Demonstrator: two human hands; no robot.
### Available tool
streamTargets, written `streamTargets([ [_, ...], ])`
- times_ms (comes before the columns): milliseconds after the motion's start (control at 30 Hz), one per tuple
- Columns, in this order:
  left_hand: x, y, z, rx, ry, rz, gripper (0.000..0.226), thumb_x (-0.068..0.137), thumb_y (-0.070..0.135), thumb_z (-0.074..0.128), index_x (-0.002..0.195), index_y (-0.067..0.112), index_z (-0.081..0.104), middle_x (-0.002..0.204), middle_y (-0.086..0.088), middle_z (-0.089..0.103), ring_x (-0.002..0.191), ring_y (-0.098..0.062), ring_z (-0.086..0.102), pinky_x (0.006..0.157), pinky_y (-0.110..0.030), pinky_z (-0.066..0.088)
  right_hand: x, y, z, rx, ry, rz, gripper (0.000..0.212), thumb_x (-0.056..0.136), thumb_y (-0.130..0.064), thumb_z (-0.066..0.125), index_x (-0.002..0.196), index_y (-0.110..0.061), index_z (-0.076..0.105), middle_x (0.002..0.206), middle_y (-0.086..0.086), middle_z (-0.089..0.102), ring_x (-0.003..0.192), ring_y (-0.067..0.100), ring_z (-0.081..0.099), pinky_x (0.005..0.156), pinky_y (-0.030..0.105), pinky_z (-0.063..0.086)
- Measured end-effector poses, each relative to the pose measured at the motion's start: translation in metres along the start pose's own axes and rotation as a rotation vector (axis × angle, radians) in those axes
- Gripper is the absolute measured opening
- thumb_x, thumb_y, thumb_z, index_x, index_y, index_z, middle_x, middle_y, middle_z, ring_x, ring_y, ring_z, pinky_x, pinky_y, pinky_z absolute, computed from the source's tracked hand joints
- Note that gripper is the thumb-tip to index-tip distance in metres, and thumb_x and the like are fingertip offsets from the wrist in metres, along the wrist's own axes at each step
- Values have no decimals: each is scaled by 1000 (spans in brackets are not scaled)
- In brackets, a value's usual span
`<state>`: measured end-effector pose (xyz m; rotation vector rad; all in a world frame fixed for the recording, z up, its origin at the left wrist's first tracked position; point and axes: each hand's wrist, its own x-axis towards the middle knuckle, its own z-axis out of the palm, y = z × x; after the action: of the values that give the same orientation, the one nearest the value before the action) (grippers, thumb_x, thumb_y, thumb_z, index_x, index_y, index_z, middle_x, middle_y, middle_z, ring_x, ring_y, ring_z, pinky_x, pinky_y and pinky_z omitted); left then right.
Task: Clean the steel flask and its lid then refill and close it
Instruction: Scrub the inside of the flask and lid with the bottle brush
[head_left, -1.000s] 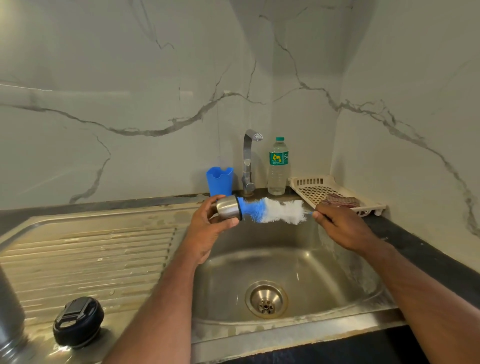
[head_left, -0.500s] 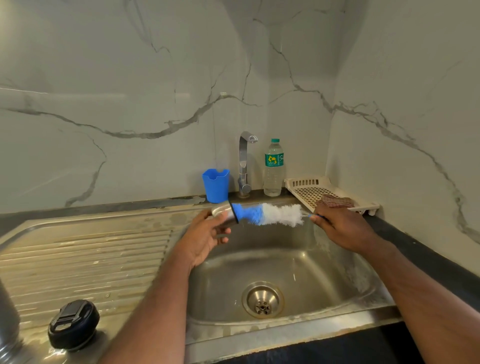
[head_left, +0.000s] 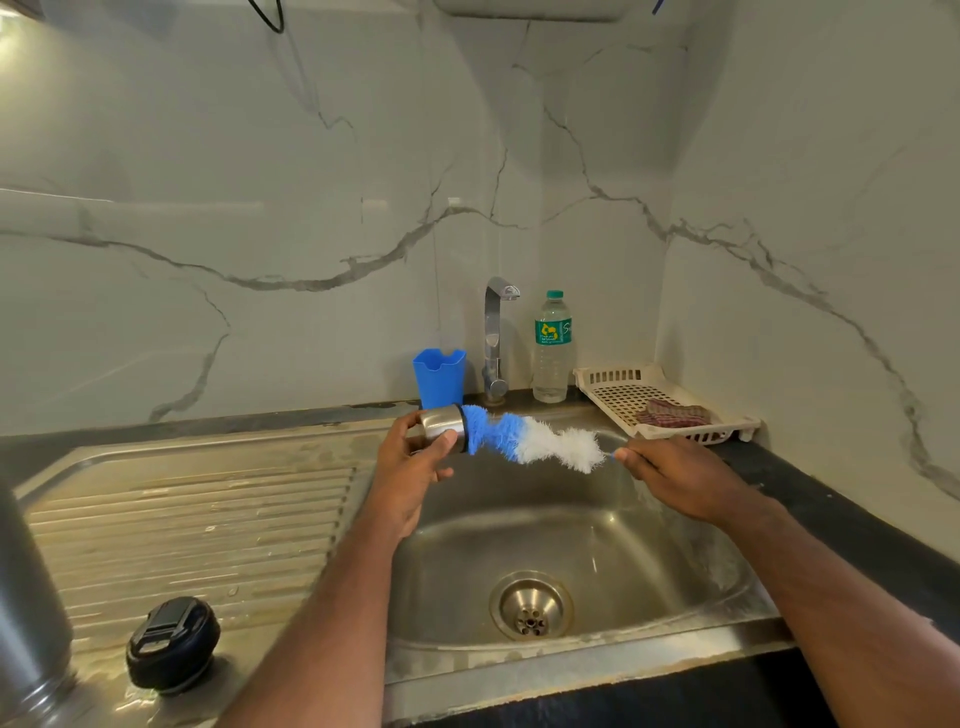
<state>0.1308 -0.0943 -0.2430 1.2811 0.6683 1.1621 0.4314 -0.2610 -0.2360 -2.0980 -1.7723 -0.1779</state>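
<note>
My left hand (head_left: 410, 478) grips a small steel cup-shaped lid (head_left: 439, 422) on its side above the sink's back left corner. The blue end of a blue-and-white bottle brush (head_left: 530, 441) is pushed into the lid's mouth. My right hand (head_left: 685, 480) pinches the brush's thin handle at the white end, over the basin. A black stopper lid (head_left: 171, 642) sits on the drainboard at the lower left. The steel flask (head_left: 26, 597) stands at the far left edge, mostly cut off by the frame.
The steel sink basin (head_left: 597, 540) with its drain (head_left: 531, 607) lies below both hands. Behind it stand a tap (head_left: 496, 338), a blue cup (head_left: 439, 376) and a water bottle (head_left: 552, 348). A cream tray (head_left: 613, 387) with a cloth (head_left: 672, 415) sits at the back right.
The brush has tilted, its white end now lower than the lid. My left hand has turned the lid slightly. Both hands keep their hold.
</note>
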Motion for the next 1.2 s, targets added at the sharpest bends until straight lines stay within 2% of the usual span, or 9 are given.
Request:
streamTargets([
  [167,4,5,-5,-177,150,-12,43,94,15,70,134,13,52,116,-13,71,96,-25,70,79,-41,58,2,1,1,73,36,25,44,102,-55,32,74,-28,53,73,-5,61,70,12,57,67,37,46],
  [267,-1,6,-8,56,265,-6,52,88,24,78,134,18,53,119,-8,68,102,-22,69,76,-38,60,0,-1,3,-43,-18,36,48,100,-63,27,84,-30,59,75,-8,60,72,10,58,69,37,51],
  [367,-12,20,-10,342,308,53,51,79,31,85,121,18,60,114,-3,66,101,-19,67,83,-41,60,-2,-15,2,-133,-43,10,38,104,-56,31,84,-33,55,74,-11,55,71,7,54,62,30,41],
  [467,-19,55,-29,733,126,139,45,67,22,93,104,19,67,97,5,64,86,-12,61,70,-21,47,-2,-29,-3,-160,-53,8,39,106,-53,32,102,-30,64,83,-10,56,83,12,57,66,31,38],
  [533,-29,85,-48,1010,-44,141,40,60,14,94,92,19,70,88,5,63,80,-13,58,62,-19,42,-2,-39,-1,-185,-45,-18,43,105,-56,30,108,-30,65,91,-5,60,91,17,60,70,33,39],
  [667,-54,120,-70,1406,-227,20,48,65,5,87,109,12,70,100,5,56,90,-13,54,66,-21,40,1,-57,5,-219,-25,-69,42,101,-62,25,95,-37,58,96,-6,68,89,15,61,72,33,44],
  [767,-67,129,-90,1477,-183,-5,40,66,3,83,101,15,68,98,2,59,85,-14,55,61,-21,40,-4,-82,7,-188,-5,-68,37,101,-61,25,89,-38,52,89,-8,64,88,16,63,76,35,49],
  [933,-83,133,-113,1527,-170,-93,37,67,6,83,89,23,58,98,1,56,81,-17,57,55,-23,39,-11,-116,8,-157,3,-11,41,104,-58,28,104,-34,61,98,-4,65,95,19,63,76,35,47],
  [1200,-84,124,-133,1576,-203,-202,49,64,17,90,98,30,58,118,-1,53,102,-21,58,75,-33,50,-12,-128,11,-158,-9,-35,35,104,-56,33,104,-34,61,87,-11,61,79,9,58,68,30,44],
])
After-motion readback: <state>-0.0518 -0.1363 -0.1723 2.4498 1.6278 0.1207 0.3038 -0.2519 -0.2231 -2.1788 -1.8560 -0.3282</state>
